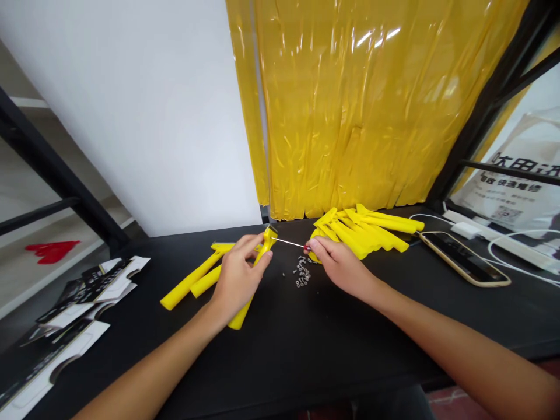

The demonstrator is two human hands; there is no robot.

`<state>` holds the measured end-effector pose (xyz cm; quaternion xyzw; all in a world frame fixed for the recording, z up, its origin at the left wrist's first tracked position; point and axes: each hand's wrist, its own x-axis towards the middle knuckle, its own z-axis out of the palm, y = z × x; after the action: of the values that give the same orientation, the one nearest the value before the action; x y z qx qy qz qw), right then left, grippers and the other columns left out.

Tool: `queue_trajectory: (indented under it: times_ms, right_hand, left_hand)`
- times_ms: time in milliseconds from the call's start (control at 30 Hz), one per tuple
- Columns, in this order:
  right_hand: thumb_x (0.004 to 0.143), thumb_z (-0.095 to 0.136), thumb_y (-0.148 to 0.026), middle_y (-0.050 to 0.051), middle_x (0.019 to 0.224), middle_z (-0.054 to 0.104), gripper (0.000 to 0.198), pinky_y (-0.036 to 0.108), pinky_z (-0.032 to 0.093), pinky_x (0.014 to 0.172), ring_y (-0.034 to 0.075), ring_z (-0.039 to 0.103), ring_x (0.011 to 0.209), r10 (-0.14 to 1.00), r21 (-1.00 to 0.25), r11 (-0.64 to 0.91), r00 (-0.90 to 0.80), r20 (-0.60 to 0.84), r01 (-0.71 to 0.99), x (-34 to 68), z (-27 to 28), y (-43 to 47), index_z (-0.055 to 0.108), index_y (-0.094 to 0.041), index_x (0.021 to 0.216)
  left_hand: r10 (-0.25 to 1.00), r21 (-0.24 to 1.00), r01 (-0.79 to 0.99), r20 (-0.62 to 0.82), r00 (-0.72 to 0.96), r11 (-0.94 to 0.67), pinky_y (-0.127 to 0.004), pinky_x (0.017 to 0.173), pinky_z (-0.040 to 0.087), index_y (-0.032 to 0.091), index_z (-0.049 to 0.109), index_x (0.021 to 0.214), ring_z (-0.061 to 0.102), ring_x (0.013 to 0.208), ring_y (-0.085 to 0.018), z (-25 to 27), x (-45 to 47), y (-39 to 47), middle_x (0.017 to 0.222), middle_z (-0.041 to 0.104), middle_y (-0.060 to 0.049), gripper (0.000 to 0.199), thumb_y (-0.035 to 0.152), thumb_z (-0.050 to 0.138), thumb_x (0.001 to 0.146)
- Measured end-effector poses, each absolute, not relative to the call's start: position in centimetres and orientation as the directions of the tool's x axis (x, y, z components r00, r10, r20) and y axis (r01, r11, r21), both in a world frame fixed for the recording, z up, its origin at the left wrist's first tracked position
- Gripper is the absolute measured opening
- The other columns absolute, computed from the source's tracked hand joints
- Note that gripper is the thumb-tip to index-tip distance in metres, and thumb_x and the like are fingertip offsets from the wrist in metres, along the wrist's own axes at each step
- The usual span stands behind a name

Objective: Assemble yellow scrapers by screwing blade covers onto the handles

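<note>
My left hand [240,271] is closed around a yellow scraper [238,318], its dark-edged head tilted up and to the right. In my right hand [339,262] is a screwdriver [289,241] with a thin metal shaft and a red handle, mostly hidden by the fingers. The shaft's tip meets the scraper just below its head. Below the shaft, a loose pile of small screws and nuts [303,273] lies on the black table [306,356]. Two more yellow scrapers [186,286] rest left of my left hand. Beyond my right hand is a heap of similar yellow scrapers [365,230].
A phone [464,256] with white cables lies at the right, near a white power strip [511,236]. Printed cards [83,309] are stacked at the left edge. Behind the table hang yellow plastic strips [350,116] beside a white panel [175,105]. Black frame posts stand on both sides.
</note>
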<state>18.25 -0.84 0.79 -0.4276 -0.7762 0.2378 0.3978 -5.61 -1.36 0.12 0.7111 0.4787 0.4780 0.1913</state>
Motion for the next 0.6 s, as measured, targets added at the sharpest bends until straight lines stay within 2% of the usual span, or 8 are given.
queue_trajectory:
  times_ms: [100,167,267,367,467,600]
  right_hand:
    - [0.098,0.05,-0.043,-0.002,0.075,0.058,0.021,0.028,0.039,0.062,0.016,0.054,0.068,0.881,-0.755,0.472,-0.269,0.389,0.454,18.29,0.69,-0.8,0.053,-0.023,0.101]
    - [0.099,0.049,-0.043,-0.001,0.076,0.057,0.021,0.028,0.039,0.062,0.015,0.053,0.068,0.867,-0.746,0.497,-0.288,0.407,0.442,18.34,0.61,-0.69,0.053,-0.022,0.097]
    - [0.103,0.038,-0.043,0.0,0.074,0.056,0.034,0.029,0.039,0.066,0.015,0.053,0.069,0.848,-0.736,0.525,-0.339,0.408,0.428,18.37,0.57,-0.51,0.053,-0.021,0.081]
    - [0.101,0.043,-0.044,-0.002,0.074,0.055,0.027,0.029,0.039,0.065,0.015,0.053,0.07,0.871,-0.771,0.484,-0.315,0.377,0.414,18.25,0.58,-0.61,0.054,-0.022,0.09]
    - [0.097,0.053,-0.043,-0.003,0.073,0.052,0.02,0.027,0.038,0.062,0.014,0.05,0.066,0.886,-0.791,0.458,-0.287,0.365,0.407,18.15,0.57,-0.83,0.052,-0.023,0.101]
    - [0.1,0.046,-0.042,-0.001,0.077,0.056,0.025,0.028,0.039,0.066,0.015,0.052,0.071,0.858,-0.764,0.508,-0.316,0.406,0.399,18.31,0.57,-0.56,0.056,-0.021,0.091]
  left_hand:
    - [0.854,0.722,0.495,0.513,0.086,-0.484,-0.023,0.051,0.056,0.025,0.065,0.127,0.069,0.079,-0.016,0.18,-5.58,-1.37,0.125,0.062,-0.009,0.037,0.03,0.063,0.09]
    - [0.856,0.731,0.482,0.51,0.085,-0.483,-0.023,0.049,0.055,0.024,0.066,0.126,0.068,0.075,-0.015,0.2,-5.58,-1.37,0.124,0.062,-0.009,0.036,0.03,0.063,0.09]
    - [0.865,0.74,0.485,0.496,0.075,-0.467,-0.023,0.05,0.056,0.024,0.065,0.126,0.068,0.076,-0.015,0.31,-5.55,-1.45,0.125,0.061,-0.009,0.036,0.031,0.063,0.09]
    - [0.868,0.739,0.493,0.491,0.071,-0.458,-0.024,0.053,0.057,0.025,0.065,0.126,0.069,0.082,-0.017,0.43,-5.46,-1.55,0.125,0.061,-0.008,0.036,0.031,0.063,0.09]
    - [0.874,0.764,0.46,0.482,0.06,-0.453,-0.023,0.049,0.057,0.024,0.065,0.125,0.069,0.079,-0.016,0.5,-5.33,-1.61,0.126,0.06,-0.009,0.037,0.031,0.064,0.089]
    - [0.893,0.811,0.406,0.45,0.027,-0.421,-0.023,0.043,0.056,0.021,0.067,0.118,0.069,0.073,-0.017,0.74,-5.1,-1.7,0.122,0.061,-0.01,0.034,0.033,0.068,0.086]
